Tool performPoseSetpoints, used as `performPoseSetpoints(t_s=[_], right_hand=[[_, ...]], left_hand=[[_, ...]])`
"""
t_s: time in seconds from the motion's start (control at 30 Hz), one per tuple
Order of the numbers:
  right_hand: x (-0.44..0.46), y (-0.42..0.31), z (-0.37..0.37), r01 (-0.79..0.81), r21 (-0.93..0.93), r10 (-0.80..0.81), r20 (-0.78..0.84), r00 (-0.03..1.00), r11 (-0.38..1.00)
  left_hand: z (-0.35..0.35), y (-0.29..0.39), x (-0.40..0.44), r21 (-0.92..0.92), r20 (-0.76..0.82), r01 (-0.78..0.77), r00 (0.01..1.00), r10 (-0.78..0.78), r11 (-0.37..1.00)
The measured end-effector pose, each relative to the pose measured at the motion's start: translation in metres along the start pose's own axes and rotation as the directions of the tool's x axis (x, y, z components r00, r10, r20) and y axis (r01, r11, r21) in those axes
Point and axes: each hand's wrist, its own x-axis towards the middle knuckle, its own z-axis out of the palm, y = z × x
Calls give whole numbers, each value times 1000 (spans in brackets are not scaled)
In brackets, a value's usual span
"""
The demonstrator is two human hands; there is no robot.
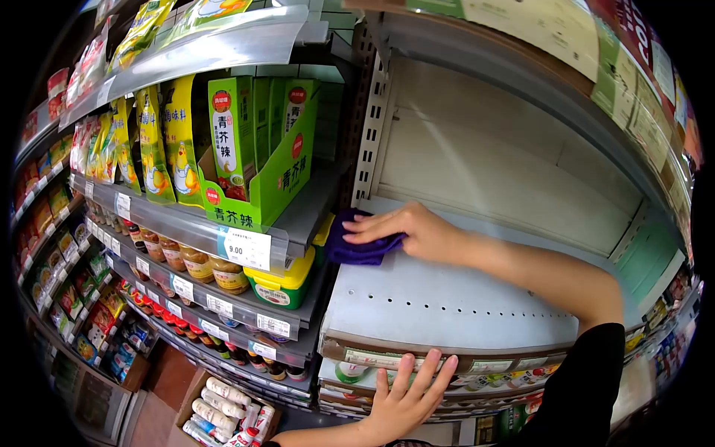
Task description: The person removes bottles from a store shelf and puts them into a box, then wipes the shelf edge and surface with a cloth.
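Fingers (430,369) of the person's left hand (402,406) are spread apart on the brown front strip (463,364) of a pale grey metal shelf (447,290), and they hold no object. Farther in, at the left end of this shelf, the right hand (398,226) lies on a dark purple, crumpled cloth (361,252); its fingers are nearly straight, and one cannot tell whether they pinch it. To the left, a bright green cardboard box (294,175) stands on a neighbouring dark grey shelf (320,194).
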Motion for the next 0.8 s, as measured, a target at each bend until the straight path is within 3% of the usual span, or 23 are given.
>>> performPoseSetpoints(t_s=[0.07,0.2,0.23,0.3,0.4,0.5,0.6,0.7,0.8], right_hand=[[3,6,-6,-14,-57,12,-37,999,998],[12,14,-26,-175,-75,146,-293,945,982],[14,8,-35,-347,-164,287,-304,908,923],[13,12,-41,-311,-466,157,-340,927,828],[17,25,-39,-445,-562,306,-328,894,698],[22,39,-25,-507,-551,408,-302,862,663],[26,47,-6,-543,-649,467,-310,828,533],[21,55,-2,-452,-597,261,-382,887,662],[22,34,-5,-491,-576,409,-278,869,654]], left_hand=[[1,0,0,16,-14,-7,1000,7,1000],[-6,-2,11,88,-40,-61,997,64,994],[-9,-2,15,118,-45,-84,995,90,989],[-6,0,15,101,-77,-43,996,51,994],[-1,4,14,67,-109,-6,994,13,998],[-2,4,14,78,-107,-3,994,12,997],[-2,4,14,79,-112,6,994,3,997],[0,4,14,101,-115,-13,993,24,995],[-1,-1,16,147,-95,-74,992,89,986]])
